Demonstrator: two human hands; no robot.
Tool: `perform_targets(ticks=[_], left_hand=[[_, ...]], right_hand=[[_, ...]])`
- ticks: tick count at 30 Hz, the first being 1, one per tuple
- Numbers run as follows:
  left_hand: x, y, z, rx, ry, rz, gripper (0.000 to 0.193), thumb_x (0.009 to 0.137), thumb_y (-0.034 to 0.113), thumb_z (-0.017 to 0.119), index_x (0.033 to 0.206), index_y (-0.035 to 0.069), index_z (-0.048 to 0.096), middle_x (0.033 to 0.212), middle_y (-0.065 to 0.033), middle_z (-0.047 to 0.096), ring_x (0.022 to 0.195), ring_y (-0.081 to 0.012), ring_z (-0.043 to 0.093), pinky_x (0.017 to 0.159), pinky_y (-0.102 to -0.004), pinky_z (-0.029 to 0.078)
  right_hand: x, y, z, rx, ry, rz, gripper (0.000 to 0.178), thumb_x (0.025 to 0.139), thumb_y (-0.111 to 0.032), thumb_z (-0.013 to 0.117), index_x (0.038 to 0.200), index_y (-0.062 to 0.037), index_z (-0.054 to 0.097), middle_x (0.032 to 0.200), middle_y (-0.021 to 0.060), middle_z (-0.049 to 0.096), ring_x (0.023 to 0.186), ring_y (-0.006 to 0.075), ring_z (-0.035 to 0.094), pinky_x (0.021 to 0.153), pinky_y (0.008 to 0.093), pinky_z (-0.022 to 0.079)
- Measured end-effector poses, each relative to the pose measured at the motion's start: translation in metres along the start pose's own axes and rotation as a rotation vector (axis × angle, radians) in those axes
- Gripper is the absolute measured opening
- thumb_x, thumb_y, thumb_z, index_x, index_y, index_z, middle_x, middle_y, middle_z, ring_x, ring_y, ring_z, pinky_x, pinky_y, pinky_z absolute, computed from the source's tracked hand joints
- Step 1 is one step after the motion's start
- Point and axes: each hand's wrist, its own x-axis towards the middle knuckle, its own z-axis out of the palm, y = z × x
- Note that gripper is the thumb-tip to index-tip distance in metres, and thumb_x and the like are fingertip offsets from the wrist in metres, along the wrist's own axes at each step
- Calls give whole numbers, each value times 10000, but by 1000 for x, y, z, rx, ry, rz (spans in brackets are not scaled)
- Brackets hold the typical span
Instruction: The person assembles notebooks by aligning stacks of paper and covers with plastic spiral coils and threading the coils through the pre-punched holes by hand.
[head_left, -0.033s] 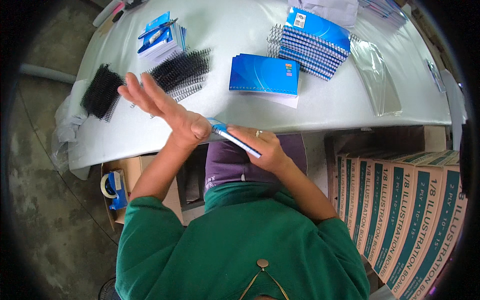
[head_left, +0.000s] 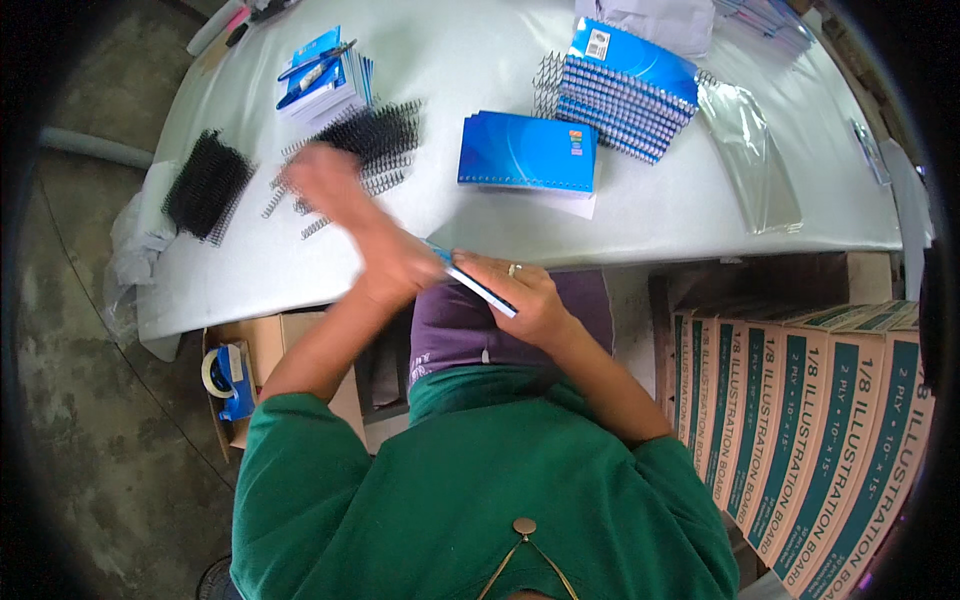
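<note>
Close to my lap, beyond the near table edge, my right hand [head_left: 525, 295] grips a small blue-covered notebook [head_left: 482, 284], tilted with its white page edge showing. The heel of my left hand [head_left: 365, 225] is at the notebook's far left end, where its edge is partly hidden. Motion smears the left fingers, but they look stretched out toward the black spiral coils [head_left: 365, 140] and hold nothing I can see. On the table ahead lies a stack of blue notebooks [head_left: 525, 150] with holes punched along the near edge.
Spiral-bound notebooks [head_left: 630, 90] are piled at back right beside clear plastic sleeves [head_left: 755, 160]. More black coils [head_left: 208, 185] lie left. Pens [head_left: 315, 75] rest on a notebook stack [head_left: 335, 95] at back left. Cartons [head_left: 800, 420] stand below right; a tape roll [head_left: 215, 370] sits in a box.
My left hand has swung right and its fingers have dropped from their raised, spread pose, blurring. My right hand and the notebook have barely moved.
</note>
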Motion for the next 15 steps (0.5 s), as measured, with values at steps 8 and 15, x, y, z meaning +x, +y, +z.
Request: perform_targets(ticks=[8,15], left_hand=[[16,22,-2,37,68,194,1074,614,759,541,1279,-60,339,1092,-223,487,1001,-394,476,742,-606,353],[3,29,10,88,-10,244,968,623,788,500,1134,-33,484,1164,-308,458,1113,-478,413,796,-638,334]], right_hand=[[-7,4,-4,-10,-48,59,488,651,98,554,1129,-1,570,1098,160,610,990,297,607,838,377,487],[-9,8,0,-30,-17,70,409,719,77,525,1116,-3,574,1101,157,608,998,286,604,842,382,486]])
